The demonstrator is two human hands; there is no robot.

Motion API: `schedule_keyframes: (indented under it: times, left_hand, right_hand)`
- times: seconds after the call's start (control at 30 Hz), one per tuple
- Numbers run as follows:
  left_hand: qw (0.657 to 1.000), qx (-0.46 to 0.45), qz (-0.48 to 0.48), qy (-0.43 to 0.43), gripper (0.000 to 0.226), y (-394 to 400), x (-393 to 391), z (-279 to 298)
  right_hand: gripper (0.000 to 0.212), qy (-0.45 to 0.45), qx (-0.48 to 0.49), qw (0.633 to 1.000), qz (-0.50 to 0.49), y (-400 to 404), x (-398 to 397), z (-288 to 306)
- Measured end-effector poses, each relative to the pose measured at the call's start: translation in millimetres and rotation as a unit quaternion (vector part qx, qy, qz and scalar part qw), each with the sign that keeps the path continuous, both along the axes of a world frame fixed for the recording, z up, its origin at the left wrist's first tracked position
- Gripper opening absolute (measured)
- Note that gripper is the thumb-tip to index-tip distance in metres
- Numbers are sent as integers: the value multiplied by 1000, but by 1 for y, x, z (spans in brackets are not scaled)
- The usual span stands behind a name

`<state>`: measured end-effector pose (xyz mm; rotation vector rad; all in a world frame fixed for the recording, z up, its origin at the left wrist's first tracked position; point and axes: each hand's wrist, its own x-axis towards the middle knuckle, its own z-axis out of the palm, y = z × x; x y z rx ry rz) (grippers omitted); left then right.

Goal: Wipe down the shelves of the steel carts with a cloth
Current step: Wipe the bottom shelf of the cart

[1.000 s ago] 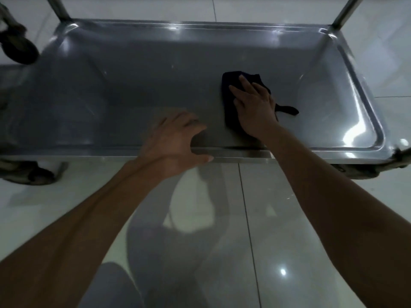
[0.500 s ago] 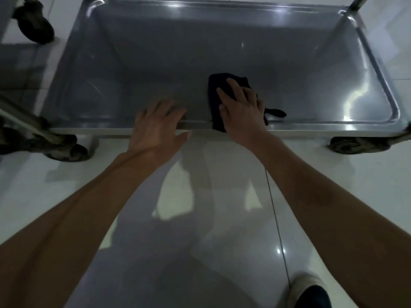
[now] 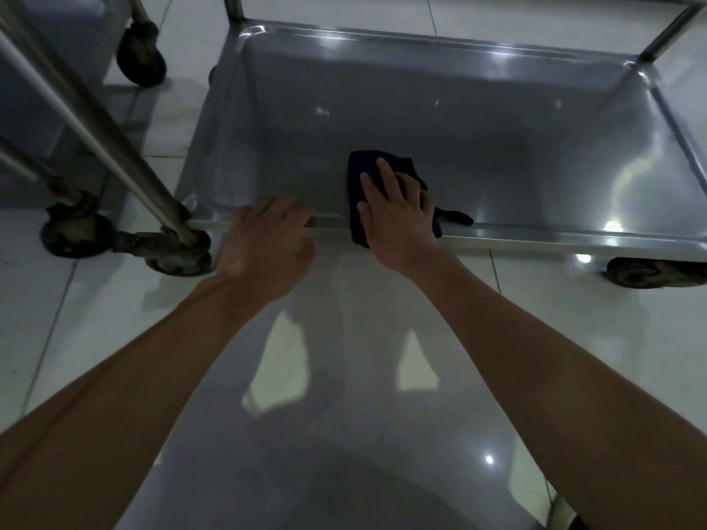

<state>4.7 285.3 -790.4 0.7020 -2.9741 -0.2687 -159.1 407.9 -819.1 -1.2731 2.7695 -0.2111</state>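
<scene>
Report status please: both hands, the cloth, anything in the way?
Left hand grips shelf front rim. Right hand flat on dark cloth, at near edge. Nothing else lying on shelf.

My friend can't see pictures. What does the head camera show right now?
A person's right hand presses a dark cloth flat on the near edge of a steel cart's bottom shelf, while the left hand grips the shelf's front rim. Caster wheels rest on a shiny tiled floor.

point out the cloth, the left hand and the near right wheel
cloth (image 3: 357, 166), head view, bare far left corner
left hand (image 3: 264, 242), head view, back of the hand
wheel (image 3: 646, 272), head view, top of the tyre under the shelf
</scene>
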Motion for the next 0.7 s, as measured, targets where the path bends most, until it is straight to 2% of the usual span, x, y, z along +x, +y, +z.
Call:
schedule_keyframes:
  times: [0.17, 0.3, 0.4, 0.57, 0.7]
  left_hand:
    - [1000, -11, -15, -11, 46, 1, -4, 6]
    - [999, 25, -23, 32, 42, 11, -27, 11]
    - [999, 12, -20, 29, 44, 18, -51, 12]
    - [1000, -8, -3, 17, 29, 33, -92, 6]
    - [1000, -14, 24, -10, 28, 43, -112, 1]
  right_hand:
    - [51, -16, 5, 1000, 6, -7, 4, 2]
    - [49, -41, -23, 999, 27, 1, -12, 1]
    - [49, -63, -39, 997, 11, 2, -36, -2]
    - [48, -73, -52, 996, -14, 2, -86, -6]
    - [49, -79, -48, 996, -19, -2, -121, -5]
